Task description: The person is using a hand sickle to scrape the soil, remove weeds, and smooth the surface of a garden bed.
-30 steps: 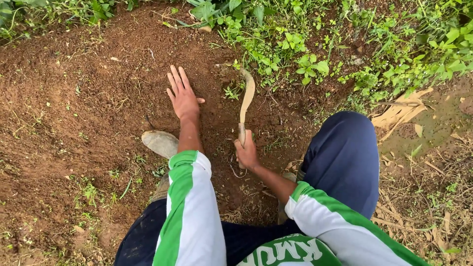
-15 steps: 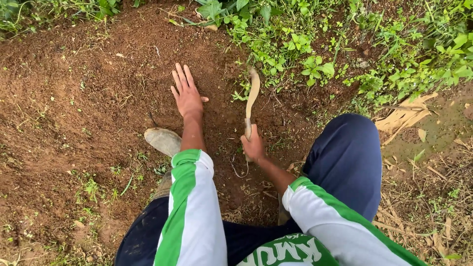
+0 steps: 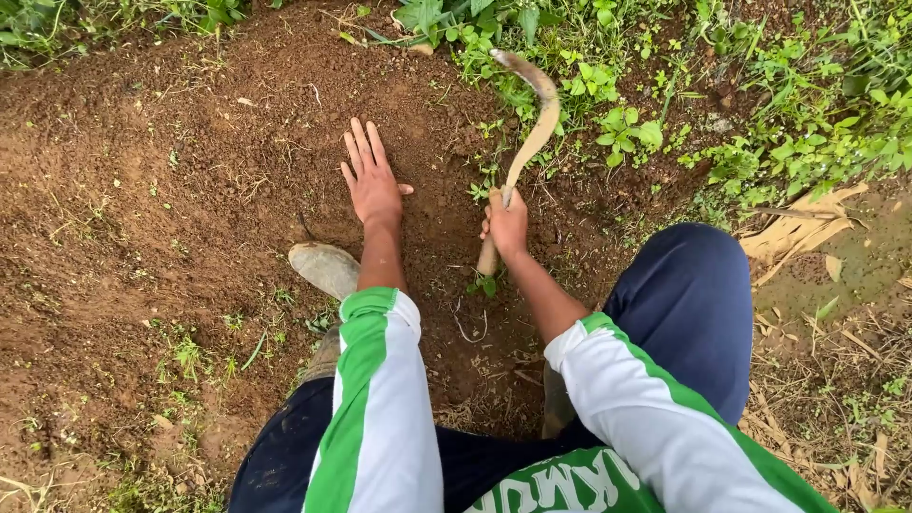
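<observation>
The left hand (image 3: 372,183) lies flat and open, fingers spread, on the bare reddish-brown soil (image 3: 171,190). The right hand (image 3: 506,225) grips the wooden handle of a curved, dirt-caked sickle (image 3: 532,123), its blade raised over the green weeds (image 3: 617,133) bordering the soil.

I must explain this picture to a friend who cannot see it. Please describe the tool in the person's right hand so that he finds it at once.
Start at the patch of bare brown soil and go to its right edge, where green weeds begin. There the right hand grips a sickle by its pale wooden handle. Its curved, rusty blade arches up over the weeds, unlike anything nearby.
</observation>
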